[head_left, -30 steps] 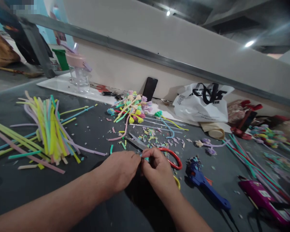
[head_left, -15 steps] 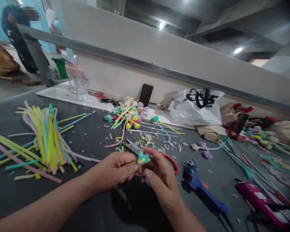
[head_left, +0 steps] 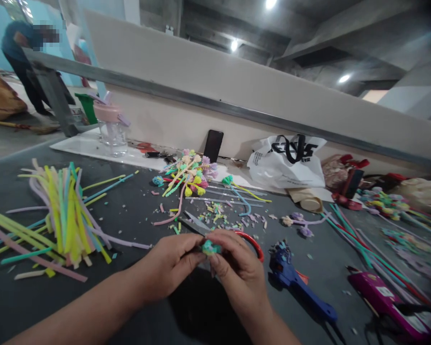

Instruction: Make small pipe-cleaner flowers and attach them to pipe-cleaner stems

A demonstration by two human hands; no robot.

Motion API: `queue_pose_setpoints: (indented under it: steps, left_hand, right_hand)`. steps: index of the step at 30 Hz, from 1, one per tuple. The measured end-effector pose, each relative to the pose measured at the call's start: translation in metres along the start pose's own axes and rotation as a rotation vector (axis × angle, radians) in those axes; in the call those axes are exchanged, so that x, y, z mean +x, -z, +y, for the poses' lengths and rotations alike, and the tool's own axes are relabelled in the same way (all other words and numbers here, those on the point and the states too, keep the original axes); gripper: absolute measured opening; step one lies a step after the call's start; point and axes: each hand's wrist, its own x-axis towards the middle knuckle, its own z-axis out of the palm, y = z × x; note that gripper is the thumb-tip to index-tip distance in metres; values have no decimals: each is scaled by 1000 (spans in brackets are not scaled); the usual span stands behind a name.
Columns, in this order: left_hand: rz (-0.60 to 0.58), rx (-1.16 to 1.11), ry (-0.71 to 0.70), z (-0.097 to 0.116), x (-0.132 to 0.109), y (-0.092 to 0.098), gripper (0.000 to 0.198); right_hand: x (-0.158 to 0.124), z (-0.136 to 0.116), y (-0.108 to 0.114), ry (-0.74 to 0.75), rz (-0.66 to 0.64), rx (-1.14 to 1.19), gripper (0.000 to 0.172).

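1. The right hand [head_left: 239, 266] now closes its thumb and fingers in on the small turquoise piece [head_left: 210, 247]; half a second ago it stands more open around it, and a yellow part shows more plainly
2. This suggests the handwork is passing from a hold mainly in the left hand [head_left: 174, 261] to a pinch shared by both, for fine shaping or adjusting; what the fingertips do underneath is hidden
3. Both hands are together, clamped on the piece from either side, left thumb and fingers at its left edge, right ones at its right
4. The piece lies between the fingertips, raised above the dark tabletop [head_left: 7, 306], its lower part out of sight
5. Just beyond the hands lie the scissors [head_left: 256, 246], partly covered by the right hand, with scattered clippings [head_left: 219, 211] farther back
6. The blue glue gun [head_left: 301, 290] rests to the right of the right hand, apart from it
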Motion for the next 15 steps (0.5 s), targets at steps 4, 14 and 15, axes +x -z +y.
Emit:
queue_pose_setpoints:
  steps: [4,14,15]
  left_hand:
    - [-35,-29,-5,-1,2,2,15]
    - [-80,138,-58,4,-3,-1,20]
    - [-78,143,-52,5,-3,-2,21]
  right_hand:
    - [2,0,-2,-2,-9,-27,24]
    - [-8,3,-3,-123,-26,86,24]
    - [-8,2,-3,-132,-26,118,25]
